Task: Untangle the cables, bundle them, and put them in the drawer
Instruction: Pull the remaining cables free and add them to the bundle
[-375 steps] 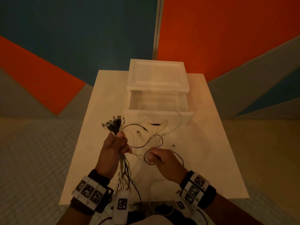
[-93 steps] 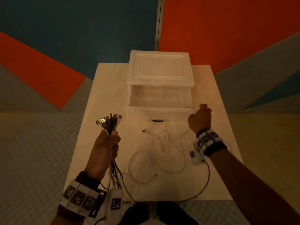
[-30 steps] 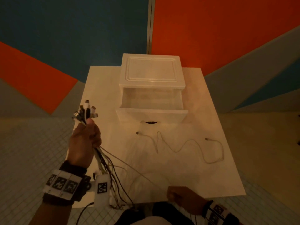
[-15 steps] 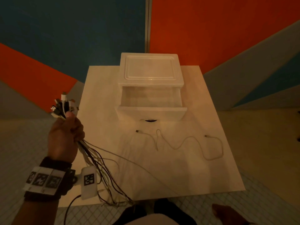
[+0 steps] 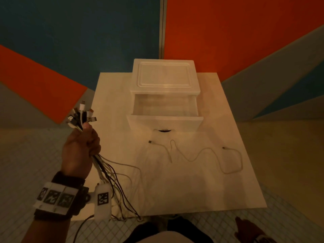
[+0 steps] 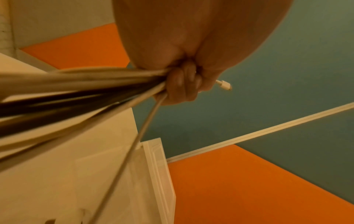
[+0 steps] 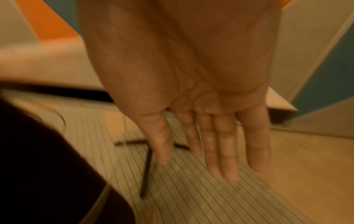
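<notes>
My left hand [image 5: 79,148] grips a bunch of black and white cables [image 5: 112,176] at the table's left edge. Their plugs [image 5: 81,115] fan out above my fist and the tails hang off the front edge. In the left wrist view my fingers [image 6: 182,86] curl round the cable bunch [image 6: 82,87], with one white plug [image 6: 224,85] poking out. A single white cable [image 5: 201,153] lies loose on the table in front of the white drawer [image 5: 164,109], which stands pulled out. My right hand [image 5: 249,228] hangs low beside the table with straight fingers [image 7: 220,148], holding nothing.
The drawer unit [image 5: 165,77] sits at the back of the small white table [image 5: 192,190]. Tiled floor [image 5: 28,155] surrounds the table. In the right wrist view a black cable piece [image 7: 146,169] shows beyond my fingers over the ribbed floor.
My left hand has come back toward the table's left edge with the bunch. My right hand has dropped below the front edge and moved right, with fingers spread.
</notes>
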Demonstrator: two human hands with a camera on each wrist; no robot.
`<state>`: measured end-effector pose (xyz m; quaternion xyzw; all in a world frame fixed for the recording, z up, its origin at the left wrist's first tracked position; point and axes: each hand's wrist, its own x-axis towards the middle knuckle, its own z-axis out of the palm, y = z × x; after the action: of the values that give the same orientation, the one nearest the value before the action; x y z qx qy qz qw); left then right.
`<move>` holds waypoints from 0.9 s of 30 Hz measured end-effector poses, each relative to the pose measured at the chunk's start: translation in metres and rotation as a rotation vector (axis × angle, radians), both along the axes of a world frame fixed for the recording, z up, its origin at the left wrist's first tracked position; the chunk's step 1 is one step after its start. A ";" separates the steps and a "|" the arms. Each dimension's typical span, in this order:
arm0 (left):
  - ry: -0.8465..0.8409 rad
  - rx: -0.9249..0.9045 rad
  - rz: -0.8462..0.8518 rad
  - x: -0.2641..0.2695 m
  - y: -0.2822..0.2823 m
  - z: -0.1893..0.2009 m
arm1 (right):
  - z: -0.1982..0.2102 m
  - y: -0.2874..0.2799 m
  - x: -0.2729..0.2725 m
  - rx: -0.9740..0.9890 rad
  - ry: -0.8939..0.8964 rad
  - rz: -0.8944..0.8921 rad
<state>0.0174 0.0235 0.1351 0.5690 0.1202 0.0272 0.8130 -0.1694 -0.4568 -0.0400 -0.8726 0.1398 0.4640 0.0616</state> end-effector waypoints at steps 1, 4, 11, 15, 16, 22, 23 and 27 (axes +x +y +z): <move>0.008 -0.005 -0.021 -0.003 -0.004 0.000 | 0.005 0.009 0.002 0.040 -0.063 0.085; 0.021 -0.008 -0.094 -0.013 -0.022 -0.004 | 0.011 0.032 0.028 0.025 -0.174 0.171; 0.122 0.083 -0.174 -0.044 -0.076 -0.022 | 0.065 0.141 0.097 0.604 -0.597 0.097; 0.180 0.067 -0.204 -0.054 -0.098 -0.029 | 0.101 0.209 0.119 0.960 -0.528 0.155; 0.179 0.068 -0.203 -0.055 -0.101 -0.030 | 0.103 0.223 0.119 1.005 -0.489 0.215; 0.201 0.017 -0.178 -0.048 -0.096 -0.033 | 0.089 0.241 0.122 0.968 -0.400 0.410; 0.202 0.002 -0.172 -0.047 -0.093 -0.034 | 0.088 0.231 0.125 0.980 -0.393 0.355; 0.216 -0.042 -0.145 -0.045 -0.083 -0.040 | 0.075 0.157 0.147 0.995 -0.814 -0.155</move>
<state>-0.0280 -0.0597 0.0950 0.5585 0.1663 -0.0956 0.8070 -0.0225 -0.2996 0.0350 -0.8333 -0.0639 0.0998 0.5399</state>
